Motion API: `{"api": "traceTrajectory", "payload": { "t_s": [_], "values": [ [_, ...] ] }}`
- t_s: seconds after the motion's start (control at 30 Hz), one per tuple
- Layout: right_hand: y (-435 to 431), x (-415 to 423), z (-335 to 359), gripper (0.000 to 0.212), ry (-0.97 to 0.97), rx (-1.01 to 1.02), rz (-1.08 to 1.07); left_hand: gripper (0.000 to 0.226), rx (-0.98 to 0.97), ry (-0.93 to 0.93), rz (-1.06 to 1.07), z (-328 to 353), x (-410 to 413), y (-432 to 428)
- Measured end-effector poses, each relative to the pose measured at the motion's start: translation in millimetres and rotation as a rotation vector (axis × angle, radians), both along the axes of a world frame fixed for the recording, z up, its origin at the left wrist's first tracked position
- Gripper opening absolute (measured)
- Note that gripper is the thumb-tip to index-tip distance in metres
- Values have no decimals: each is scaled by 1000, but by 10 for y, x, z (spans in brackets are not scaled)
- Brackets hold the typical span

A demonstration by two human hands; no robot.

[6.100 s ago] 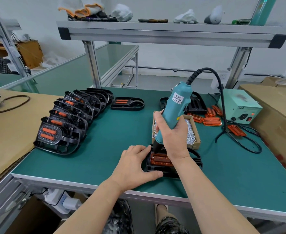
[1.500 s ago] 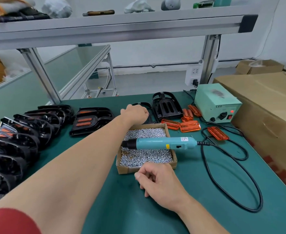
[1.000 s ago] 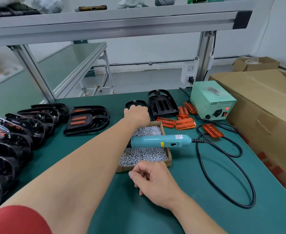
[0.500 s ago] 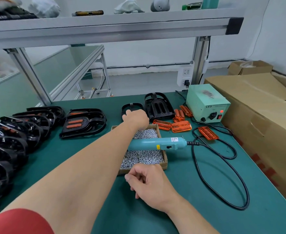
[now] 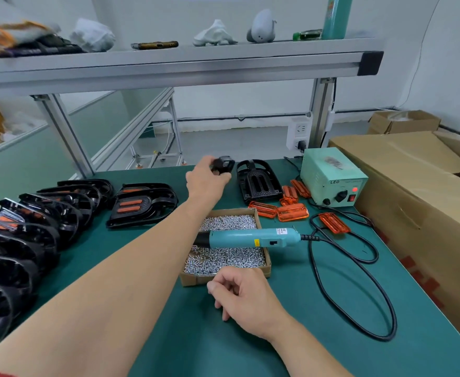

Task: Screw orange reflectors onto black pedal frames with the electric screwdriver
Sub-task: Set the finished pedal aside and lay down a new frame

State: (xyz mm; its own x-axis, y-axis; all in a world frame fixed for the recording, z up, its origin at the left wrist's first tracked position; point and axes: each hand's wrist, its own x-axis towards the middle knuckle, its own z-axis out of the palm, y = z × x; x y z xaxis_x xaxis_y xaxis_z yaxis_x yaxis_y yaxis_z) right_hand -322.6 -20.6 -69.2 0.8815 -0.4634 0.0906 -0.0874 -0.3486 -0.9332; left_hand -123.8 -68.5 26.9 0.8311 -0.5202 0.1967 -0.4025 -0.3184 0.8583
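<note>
- Our left grip holds a black pedal frame, far across the surface.
- Right grip sits curled beside the screw box — whether it holds anything we cannot tell.
- Electric screwdriver lies across that box, orange reflectors beyond.

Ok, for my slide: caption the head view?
Left hand grips a black pedal frame at the back; right hand rests by the screw box, electric screwdriver across it.

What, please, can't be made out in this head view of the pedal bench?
Head view:
- Black pedal frame: blurred, mostly behind the left hand.
- Electric screwdriver bit: hidden by the left forearm.
- Right hand: curled fingers hide whether it holds anything.
- Finished pedals: cut by the left edge.
</note>
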Motion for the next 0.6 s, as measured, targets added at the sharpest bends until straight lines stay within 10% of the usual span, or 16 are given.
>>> {"api": "traceTrajectory", "payload": {
  "t_s": [0.6],
  "values": [
    [9, -6, 19, 23, -14, -65, -62, 18, -550, 210, -41, 245, -441, 1115]
  ]
}}
